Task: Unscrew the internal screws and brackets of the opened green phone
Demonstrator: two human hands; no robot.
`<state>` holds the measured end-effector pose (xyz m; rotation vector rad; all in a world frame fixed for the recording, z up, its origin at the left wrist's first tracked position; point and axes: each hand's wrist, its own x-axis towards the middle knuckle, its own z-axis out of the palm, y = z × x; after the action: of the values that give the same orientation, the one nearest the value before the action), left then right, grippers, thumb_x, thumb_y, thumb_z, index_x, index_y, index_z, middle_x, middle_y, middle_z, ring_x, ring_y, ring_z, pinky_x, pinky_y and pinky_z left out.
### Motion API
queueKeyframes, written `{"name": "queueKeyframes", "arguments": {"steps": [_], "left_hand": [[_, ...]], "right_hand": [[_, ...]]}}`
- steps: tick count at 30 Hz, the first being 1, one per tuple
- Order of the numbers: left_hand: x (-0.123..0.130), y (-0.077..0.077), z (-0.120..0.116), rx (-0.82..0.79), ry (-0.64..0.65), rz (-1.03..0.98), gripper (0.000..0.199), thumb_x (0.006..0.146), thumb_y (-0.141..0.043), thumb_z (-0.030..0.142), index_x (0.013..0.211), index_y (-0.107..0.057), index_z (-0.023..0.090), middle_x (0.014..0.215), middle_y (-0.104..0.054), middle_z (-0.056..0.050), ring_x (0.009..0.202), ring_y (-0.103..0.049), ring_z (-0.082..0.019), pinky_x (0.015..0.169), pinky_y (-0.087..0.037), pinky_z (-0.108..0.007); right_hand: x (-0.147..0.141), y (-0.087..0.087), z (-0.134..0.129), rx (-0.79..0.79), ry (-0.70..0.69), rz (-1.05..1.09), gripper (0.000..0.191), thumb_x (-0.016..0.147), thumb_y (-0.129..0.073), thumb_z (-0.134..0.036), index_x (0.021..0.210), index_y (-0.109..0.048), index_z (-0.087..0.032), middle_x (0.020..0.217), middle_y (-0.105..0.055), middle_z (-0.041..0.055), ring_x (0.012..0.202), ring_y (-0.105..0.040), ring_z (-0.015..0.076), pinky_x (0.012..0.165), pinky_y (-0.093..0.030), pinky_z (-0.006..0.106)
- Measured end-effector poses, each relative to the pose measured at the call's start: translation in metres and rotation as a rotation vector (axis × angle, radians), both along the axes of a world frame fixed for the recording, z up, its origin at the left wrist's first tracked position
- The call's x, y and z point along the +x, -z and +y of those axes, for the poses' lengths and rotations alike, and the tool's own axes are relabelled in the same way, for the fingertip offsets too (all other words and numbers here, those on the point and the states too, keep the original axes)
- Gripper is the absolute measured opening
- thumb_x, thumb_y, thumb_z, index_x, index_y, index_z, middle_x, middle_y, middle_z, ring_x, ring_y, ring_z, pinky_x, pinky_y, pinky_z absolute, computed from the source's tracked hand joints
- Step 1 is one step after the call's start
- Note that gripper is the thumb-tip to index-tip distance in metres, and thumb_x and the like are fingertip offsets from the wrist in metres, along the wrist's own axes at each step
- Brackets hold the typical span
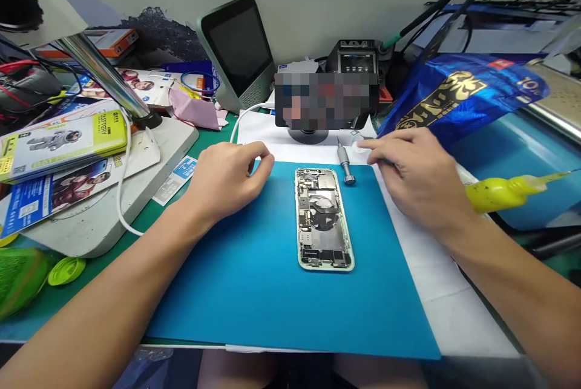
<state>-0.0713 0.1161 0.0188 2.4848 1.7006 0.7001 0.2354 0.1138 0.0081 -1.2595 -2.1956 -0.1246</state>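
Observation:
An opened phone body [321, 219] lies on the blue mat [254, 292], its inner parts facing up. Left of it, my left hand [233, 176] rests at the mat's upper left, fingers curled in and thumb near the index finger; whether anything is between them is hidden. My right hand [413, 174] is at the mat's upper right, its index finger stretched towards small clear pieces [356, 137] on the white paper [258, 138]. Between the phone body and my right hand lies a grey screwdriver [344, 162], clear of both.
Behind the mat stand a phone on a stand [308, 135] and a grey screen device [238, 50]. Boxes [63, 141] and a lamp [104, 74] occupy the left. A blue bag [472, 95] and yellow bottle [503, 193] are at right.

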Motion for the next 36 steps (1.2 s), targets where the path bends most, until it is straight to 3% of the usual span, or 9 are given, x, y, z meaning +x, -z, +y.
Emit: {"name": "queueKeyframes", "arguments": {"steps": [5,9,11,17,21,25,28,33,36], "left_hand": [[-0.001,-0.002,-0.001,-0.031,0.022,0.022,0.031,0.095,-0.049,0.036,0.084,-0.073,0.02,0.06,-0.064,-0.001,0.054,-0.052,-0.016,0.057,-0.029,-0.029],[-0.001,-0.003,-0.001,-0.042,0.036,0.034,0.031,0.095,-0.049,0.036,0.084,-0.073,0.02,0.06,-0.065,-0.001,0.054,-0.053,-0.017,0.057,-0.029,-0.03],[0.0,-0.003,0.0,-0.049,0.041,0.04,0.031,0.095,-0.049,0.036,0.085,-0.074,0.02,0.061,-0.066,-0.002,0.055,-0.054,-0.017,0.057,-0.03,-0.03],[-0.002,-0.003,0.001,-0.049,0.038,0.051,0.03,0.096,-0.049,0.035,0.086,-0.073,0.02,0.061,-0.065,-0.002,0.056,-0.055,-0.018,0.057,-0.028,-0.03],[-0.003,-0.002,0.001,-0.027,0.058,0.049,0.028,0.096,-0.049,0.032,0.083,-0.071,0.02,0.06,-0.064,-0.002,0.055,-0.055,-0.017,0.057,-0.028,-0.029],[-0.002,-0.001,0.0,0.007,0.109,0.027,0.03,0.099,-0.049,0.032,0.082,-0.071,0.02,0.058,-0.062,-0.001,0.053,-0.055,-0.016,0.056,-0.027,-0.028],[0.002,-0.001,-0.006,0.028,0.192,-0.004,0.031,0.102,-0.048,0.032,0.089,-0.073,0.02,0.065,-0.069,-0.001,0.055,-0.058,-0.015,0.056,-0.032,-0.028],[0.02,-0.004,-0.024,0.08,0.493,-0.064,0.044,0.103,-0.052,0.055,0.127,-0.068,0.022,0.103,-0.076,-0.005,0.08,-0.07,-0.018,0.065,-0.045,-0.03],[0.032,-0.001,-0.032,0.111,0.638,-0.077,0.041,0.107,-0.05,0.051,0.116,-0.069,0.016,0.096,-0.074,-0.005,0.081,-0.068,-0.02,0.064,-0.047,-0.033]], "right_hand": [[0.005,0.01,0.005,-0.208,-0.053,-0.132,0.015,0.101,-0.06,-0.028,0.107,-0.068,-0.017,0.116,-0.068,0.0096,0.114,-0.063,0.0225,0.097,-0.057,0.042],[0.003,0.009,0.003,-0.253,-0.03,-0.139,0.035,0.095,-0.049,-0.015,0.126,-0.064,-0.019,0.118,-0.069,0.0141,0.117,-0.06,0.0304,0.093,-0.057,0.047],[0.001,0.008,0.002,-0.272,-0.053,-0.149,0.043,0.094,-0.049,-0.019,0.135,-0.062,-0.02,0.126,-0.067,0.0133,0.12,-0.058,0.0326,0.099,-0.055,0.052],[0.001,0.01,0.005,-0.306,-0.168,-0.121,0.032,0.1,-0.052,-0.04,0.114,-0.076,-0.025,0.123,-0.067,0.0117,0.125,-0.054,0.0339,0.105,-0.05,0.057],[-0.002,0.005,0.005,-0.234,-0.172,0.018,0.029,0.101,-0.055,-0.043,0.103,-0.078,-0.026,0.115,-0.07,0.0099,0.113,-0.063,0.0291,0.099,-0.055,0.05],[-0.012,-0.006,-0.011,-0.066,-0.095,0.316,0.017,0.103,-0.059,-0.034,0.111,-0.071,-0.026,0.12,-0.072,0.0076,0.114,-0.069,0.0252,0.101,-0.058,0.046],[-0.02,-0.009,-0.029,-0.004,-0.078,0.56,0.018,0.106,-0.054,-0.031,0.119,-0.066,-0.032,0.111,-0.075,0.004,0.103,-0.074,0.0223,0.089,-0.064,0.043],[-0.035,-0.007,-0.051,-0.181,-0.242,0.762,0.022,0.105,-0.051,-0.047,0.112,-0.067,-0.033,0.103,-0.075,0.0033,0.094,-0.077,0.024,0.078,-0.069,0.042],[-0.041,-0.004,-0.056,-0.269,-0.325,0.778,0.024,0.104,-0.053,-0.05,0.112,-0.068,-0.033,0.1,-0.076,0.0027,0.093,-0.078,0.0237,0.078,-0.069,0.039]]}}
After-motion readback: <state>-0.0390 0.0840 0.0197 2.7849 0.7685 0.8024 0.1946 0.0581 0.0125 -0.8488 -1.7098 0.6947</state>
